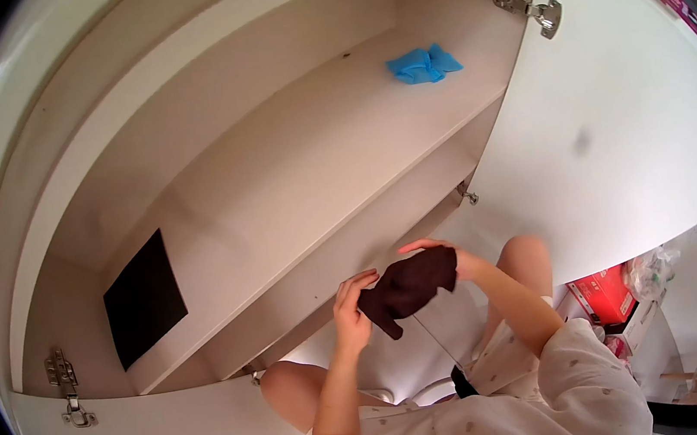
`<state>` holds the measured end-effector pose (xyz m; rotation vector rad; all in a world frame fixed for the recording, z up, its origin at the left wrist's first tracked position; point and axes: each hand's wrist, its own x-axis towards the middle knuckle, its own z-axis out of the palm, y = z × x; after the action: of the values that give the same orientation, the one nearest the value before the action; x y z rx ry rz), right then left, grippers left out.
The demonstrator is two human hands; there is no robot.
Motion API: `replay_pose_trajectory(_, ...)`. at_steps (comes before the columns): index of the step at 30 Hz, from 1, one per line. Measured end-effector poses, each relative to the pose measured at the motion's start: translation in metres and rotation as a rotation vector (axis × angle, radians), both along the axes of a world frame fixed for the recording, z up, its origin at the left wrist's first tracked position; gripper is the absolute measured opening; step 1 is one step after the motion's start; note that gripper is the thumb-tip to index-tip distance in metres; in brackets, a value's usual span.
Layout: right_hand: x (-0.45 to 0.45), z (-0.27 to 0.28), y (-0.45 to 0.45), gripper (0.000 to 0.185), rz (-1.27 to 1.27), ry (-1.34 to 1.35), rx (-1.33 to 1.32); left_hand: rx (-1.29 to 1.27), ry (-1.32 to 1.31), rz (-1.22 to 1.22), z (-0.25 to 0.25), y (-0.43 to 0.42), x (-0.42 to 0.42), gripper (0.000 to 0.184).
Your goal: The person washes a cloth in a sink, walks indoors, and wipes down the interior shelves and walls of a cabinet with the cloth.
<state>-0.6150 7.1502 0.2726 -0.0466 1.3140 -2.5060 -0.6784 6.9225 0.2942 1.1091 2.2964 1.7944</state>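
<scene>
A crumpled dark brown cloth (413, 283) is held up between my two hands in front of the open cabinet. My left hand (352, 306) grips its left side, with the thumb hidden behind the fabric. On the other side my right hand (462, 264) has hold of the right end, and one finger stretches out along the upper edge. Part of the right hand is covered by the cloth, whose exact kind I cannot make out. A thin pale cord (438, 339) hangs below it toward my lap.
On the cabinet shelf (277, 200) lie a bunched blue cloth or plastic piece (424, 65) at the right and a flat black sheet (145, 299) at the left. The right cabinet door (614, 115) stands swung out. Beside me is a red box (603, 295) with a clear plastic bag (651, 272).
</scene>
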Motion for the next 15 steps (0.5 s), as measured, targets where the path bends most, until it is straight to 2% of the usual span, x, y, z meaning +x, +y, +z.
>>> replay_pose_trajectory(1,-0.003,-0.002,0.000,0.043,0.007,-0.012,-0.002,-0.002,-0.012,0.007,-0.003,-0.002,-0.002,0.023)
replay_pose_trajectory(3,-0.007,-0.007,0.001,0.041,0.050,-0.253,-0.299,-0.030,-0.528,-0.049,-0.013,-0.004,-0.005,0.022)
replay_pose_trajectory(4,-0.010,-0.012,0.001,0.041,0.051,-0.256,-0.300,-0.030,-0.531,-0.047,-0.022,-0.005,-0.007,0.022)
replay_pose_trajectory(6,-0.013,-0.020,0.000,0.040,0.020,-0.171,-0.234,-0.068,-0.942,0.033,-0.040,-0.006,-0.005,0.026)
replay_pose_trajectory(7,-0.018,-0.020,0.002,0.040,0.024,-0.183,-0.246,-0.077,-0.954,0.043,-0.037,-0.004,-0.007,0.026)
replay_pose_trajectory(9,-0.010,-0.020,-0.004,0.037,-0.017,-0.334,-0.394,0.157,-1.225,0.210,-0.032,-0.005,0.008,0.033)
replay_pose_trajectory(10,-0.002,-0.009,-0.021,0.035,-0.192,-0.487,-0.181,0.423,-1.308,0.192,-0.028,-0.010,0.019,0.040)
replay_pose_trajectory(11,0.006,-0.015,-0.023,0.035,-0.190,-0.488,-0.182,0.422,-1.309,0.194,-0.027,-0.012,0.023,0.040)
replay_pose_trajectory(13,0.021,-0.033,-0.026,0.040,-0.245,-0.562,-0.344,0.527,-1.361,0.053,-0.024,-0.016,0.027,0.040)
replay_pose_trajectory(14,0.026,-0.044,-0.032,0.040,-0.239,-0.550,-0.342,0.531,-1.348,0.053,-0.022,-0.015,0.030,0.040)
replay_pose_trajectory(15,0.034,-0.057,-0.041,0.041,-0.223,-0.537,-0.474,0.457,-1.259,0.104,-0.021,-0.017,0.037,0.042)
